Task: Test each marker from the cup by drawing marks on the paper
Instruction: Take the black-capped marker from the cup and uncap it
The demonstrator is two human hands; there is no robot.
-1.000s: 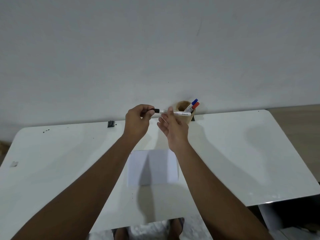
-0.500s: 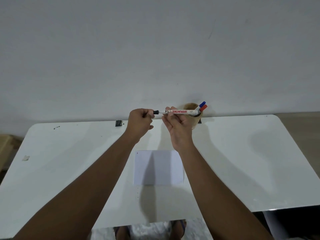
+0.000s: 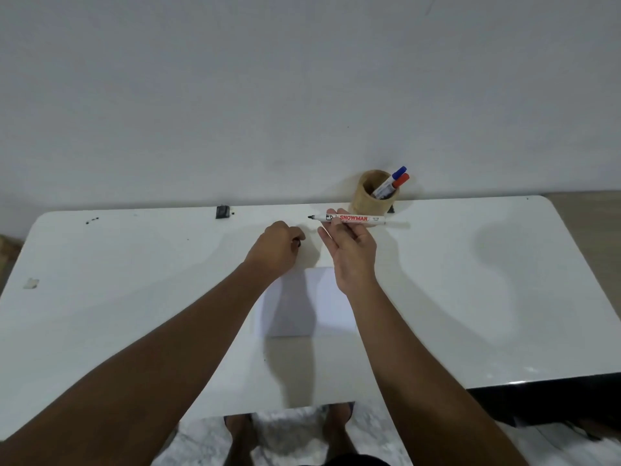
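Cap now off; marker [image 3: 356, 219] level, tip leftward.

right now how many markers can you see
3. An uncapped black marker lies sideways in the right hand; a blue-capped marker and a red-capped marker stand in the cup. More may be hidden inside.

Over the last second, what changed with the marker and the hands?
The cap came off: the left hand pulled away from the marker toward the table, closed around the black cap. The right hand kept its hold on the barrel, whose black tip is now bare and points left. The paper shows no marks, and the blue and red markers remain in the cup.
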